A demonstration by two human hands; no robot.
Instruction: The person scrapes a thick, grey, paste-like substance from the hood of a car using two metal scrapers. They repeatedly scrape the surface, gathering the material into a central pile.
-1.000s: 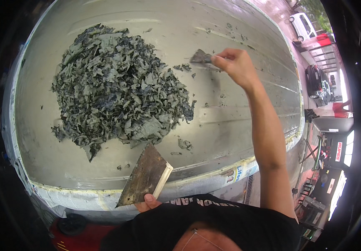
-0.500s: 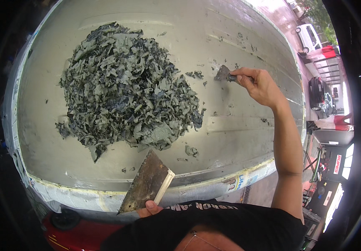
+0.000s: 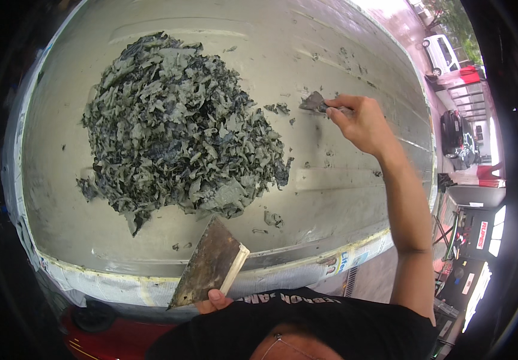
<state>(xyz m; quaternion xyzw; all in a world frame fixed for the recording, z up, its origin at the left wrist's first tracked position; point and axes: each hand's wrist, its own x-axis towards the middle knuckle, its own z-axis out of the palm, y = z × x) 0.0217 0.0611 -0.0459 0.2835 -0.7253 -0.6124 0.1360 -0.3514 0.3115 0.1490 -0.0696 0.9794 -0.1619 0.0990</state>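
Note:
My left hand (image 3: 214,301), low in the view, grips a wide flat scraper (image 3: 208,261) with a stained brown blade and a pale strip along one edge. Its upper corner comes close to the lower edge of a big heap of grey and dark paint flakes (image 3: 175,126). To the right of the heap, my right hand (image 3: 361,123) is closed around the handle of a small putty knife (image 3: 314,102). The knife's dark blade points left over the bare metal panel (image 3: 331,198); a shadow shows below it. Whether the blade touches the panel, I cannot tell.
Small flakes (image 3: 274,219) lie scattered around the heap and across the panel's right side. Newspaper and tape masking (image 3: 307,273) borders the panel. A red car (image 3: 115,333) stands at lower left. Beyond the right edge are a black car (image 3: 458,138) and a white vehicle (image 3: 440,55).
My right hand has shifted slightly left with the putty knife, whose blade now lies at a flatter angle. The left hand keeps the wide scraper in nearly the same place.

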